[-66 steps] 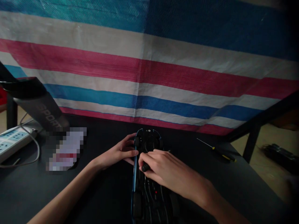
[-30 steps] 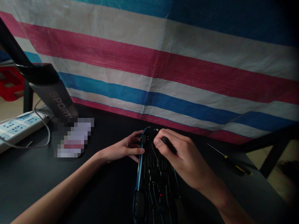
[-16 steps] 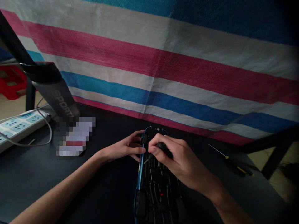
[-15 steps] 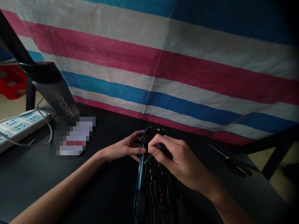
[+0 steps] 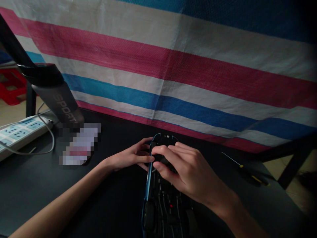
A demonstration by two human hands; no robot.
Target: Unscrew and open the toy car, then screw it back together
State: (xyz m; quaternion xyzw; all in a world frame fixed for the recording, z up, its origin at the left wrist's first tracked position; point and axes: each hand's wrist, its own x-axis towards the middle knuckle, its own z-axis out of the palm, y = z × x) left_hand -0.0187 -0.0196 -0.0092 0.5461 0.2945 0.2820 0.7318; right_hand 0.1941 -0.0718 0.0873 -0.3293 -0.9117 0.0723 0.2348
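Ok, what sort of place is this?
Probably a small indoor workspace: a white rectangular power strip and a slim yellow and black screwdriver lie on a flat black table.

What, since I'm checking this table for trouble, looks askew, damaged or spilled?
The blue-edged toy car lies upside down with the left hand at its side; a car normally sits right way up. The bottle looks tilted, though lens distortion may cause that. No spill or damage stands out in the dim light.
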